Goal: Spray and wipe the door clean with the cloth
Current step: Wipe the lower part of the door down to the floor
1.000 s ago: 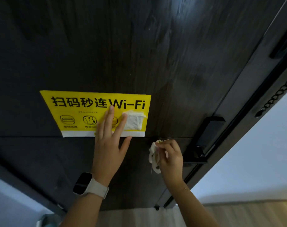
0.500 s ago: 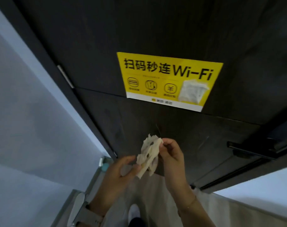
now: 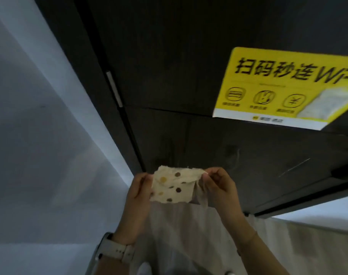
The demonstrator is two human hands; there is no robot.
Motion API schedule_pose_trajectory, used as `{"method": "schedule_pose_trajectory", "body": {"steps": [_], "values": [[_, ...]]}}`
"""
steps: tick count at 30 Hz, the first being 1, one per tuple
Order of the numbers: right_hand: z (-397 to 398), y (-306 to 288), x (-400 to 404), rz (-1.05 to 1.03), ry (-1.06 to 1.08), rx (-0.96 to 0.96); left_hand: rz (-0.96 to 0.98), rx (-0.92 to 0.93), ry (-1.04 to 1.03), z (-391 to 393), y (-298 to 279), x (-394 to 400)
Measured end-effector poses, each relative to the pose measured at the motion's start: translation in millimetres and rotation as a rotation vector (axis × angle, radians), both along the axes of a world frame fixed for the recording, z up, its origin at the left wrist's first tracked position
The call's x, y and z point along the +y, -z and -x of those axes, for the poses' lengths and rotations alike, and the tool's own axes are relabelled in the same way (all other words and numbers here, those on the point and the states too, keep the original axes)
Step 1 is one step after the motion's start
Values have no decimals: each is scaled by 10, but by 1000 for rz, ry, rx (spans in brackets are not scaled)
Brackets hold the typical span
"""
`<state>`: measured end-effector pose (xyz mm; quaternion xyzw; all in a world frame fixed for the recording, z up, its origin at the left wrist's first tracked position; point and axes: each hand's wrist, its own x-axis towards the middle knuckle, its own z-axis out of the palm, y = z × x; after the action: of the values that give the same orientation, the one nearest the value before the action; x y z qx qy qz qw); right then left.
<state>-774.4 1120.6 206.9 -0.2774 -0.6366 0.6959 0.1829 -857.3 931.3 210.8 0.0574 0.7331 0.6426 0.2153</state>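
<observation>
Hands, left (image 3: 138, 192) & right (image 3: 218, 186), each pinch dotted cloth (image 3: 174, 187) before dark door (image 3: 189, 66); yellow Wi-Fi sticker (image 3: 284, 84) upper right, blurred.

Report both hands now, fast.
Left hand: pinching the left edge of the dotted cloth.
Right hand: pinching the cloth's right corner.

Yellow sticker (image 3: 284, 86) on dark door (image 3: 179, 56)
</observation>
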Motion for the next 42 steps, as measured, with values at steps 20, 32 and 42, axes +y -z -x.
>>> {"method": "schedule_pose_trajectory", "body": {"steps": [20,32,42], "values": [[1285,697,-652,656,-1,-289,30,-100,293,1358,1062,-625],[1250,2408,-212,49,-265,-493,180,-209,215,983,2624,-399],[1550,4806,-491,149,-317,-348,-297,-389,-242,946,4880,-382]]}}
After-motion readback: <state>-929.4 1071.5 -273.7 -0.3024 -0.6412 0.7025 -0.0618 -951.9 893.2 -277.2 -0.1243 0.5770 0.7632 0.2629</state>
